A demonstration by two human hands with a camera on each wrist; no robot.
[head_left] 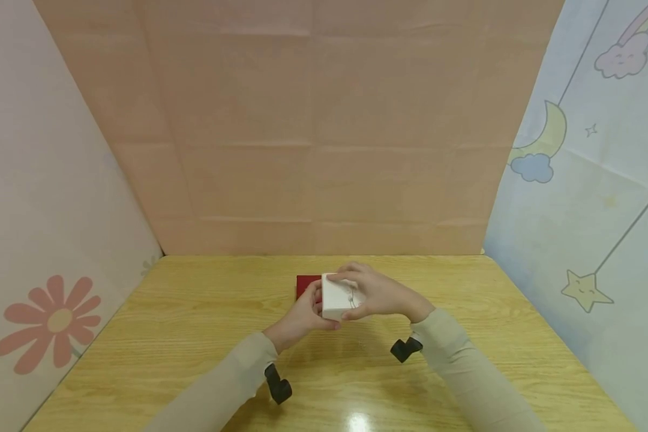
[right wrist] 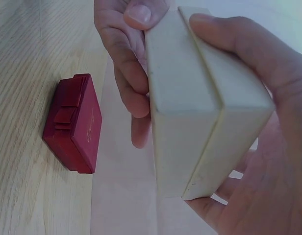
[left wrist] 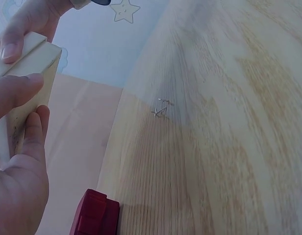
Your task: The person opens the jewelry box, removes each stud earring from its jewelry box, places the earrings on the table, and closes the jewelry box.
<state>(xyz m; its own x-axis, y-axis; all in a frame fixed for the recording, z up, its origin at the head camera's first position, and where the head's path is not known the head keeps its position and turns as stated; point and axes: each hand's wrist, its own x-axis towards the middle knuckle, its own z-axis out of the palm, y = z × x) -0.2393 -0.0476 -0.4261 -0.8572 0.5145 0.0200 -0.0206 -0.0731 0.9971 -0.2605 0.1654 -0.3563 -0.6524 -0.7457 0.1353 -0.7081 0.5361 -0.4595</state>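
Observation:
A small white lidded box point(head_left: 335, 295) is held up between both hands over the table, its lid on and a seam running round its sides. My left hand point(head_left: 301, 313) grips the base, thumb on one face and fingers on the opposite one. From the other side my right hand point(head_left: 386, 293) holds the lid part point(right wrist: 234, 81) between thumb and fingers. Fine dark lines show on the box's top in the head view. On the tabletop lies a thin silvery piece of jewellery point(left wrist: 162, 107) with a star-like shape.
Behind the hands a dark red gift box point(right wrist: 77, 125) with a ribbon bow stands on the wooden table point(head_left: 216, 324). A plain peach backdrop point(head_left: 313, 132) rises at the table's far edge, with printed panels to the left and right.

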